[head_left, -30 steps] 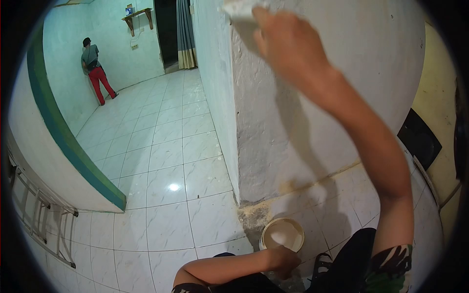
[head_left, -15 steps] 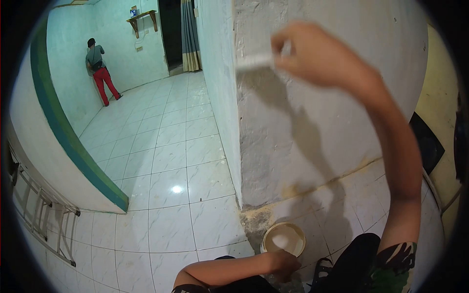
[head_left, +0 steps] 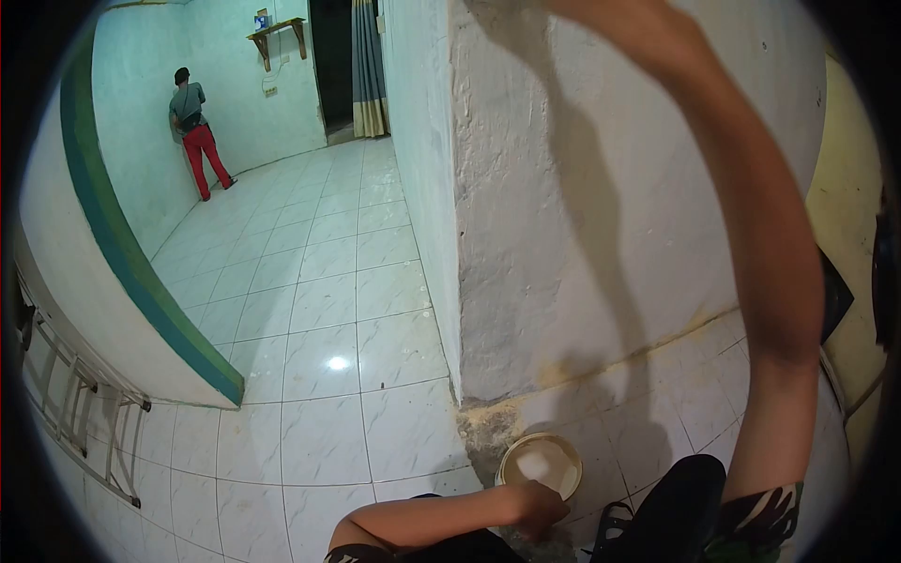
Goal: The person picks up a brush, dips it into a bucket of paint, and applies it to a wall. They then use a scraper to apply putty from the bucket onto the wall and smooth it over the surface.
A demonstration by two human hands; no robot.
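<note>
My left hand (head_left: 542, 509) is closed at the near rim of a small round bucket (head_left: 504, 467), which has whitish stuff inside. The bucket stands on the tiled floor beside the foot of the wall corner. My right arm reaches up along the rough whitish wall (head_left: 526, 235). Of my right hand (head_left: 601, 14) only the back part shows at the top edge of the view; its fingers, and anything in them, are cut off. Shadows of the arm fall on the wall.
Through the opening on the left, a person (head_left: 194, 131) in red trousers faces the far corner. A metal ladder (head_left: 117, 446) is at the lower left. A wall shelf (head_left: 277, 36) and a curtain (head_left: 369, 75) are farther back. My sandalled foot (head_left: 612, 530) is near the bucket.
My right hand has moved up the wall, mostly out of view, along with the pale flat thing it held. My left hand stays at the bucket.
</note>
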